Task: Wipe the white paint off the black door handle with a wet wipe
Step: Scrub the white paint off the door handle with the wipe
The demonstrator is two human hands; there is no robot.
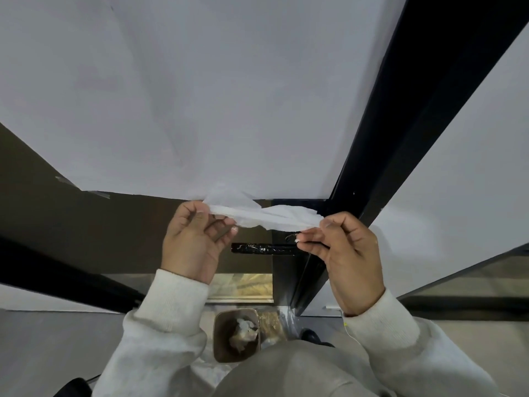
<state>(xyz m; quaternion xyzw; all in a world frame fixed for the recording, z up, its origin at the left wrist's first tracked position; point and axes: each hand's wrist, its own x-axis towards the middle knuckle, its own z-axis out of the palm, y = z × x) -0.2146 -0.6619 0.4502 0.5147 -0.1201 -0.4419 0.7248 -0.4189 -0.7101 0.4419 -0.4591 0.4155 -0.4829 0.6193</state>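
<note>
Wipe point(263, 214) stretched between left hand point(194, 239) and right hand point(346, 253), ends pinched, above paint-flecked handle point(263, 249). Unfolding step judged; next, wipe to be pressed along handle.

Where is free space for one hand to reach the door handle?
The gap between the left hand and right hand, under the stretched wet wipe, leaves the door handle exposed. Its right end is crowded by the right hand's fingers. Below, a bin stands.
</note>
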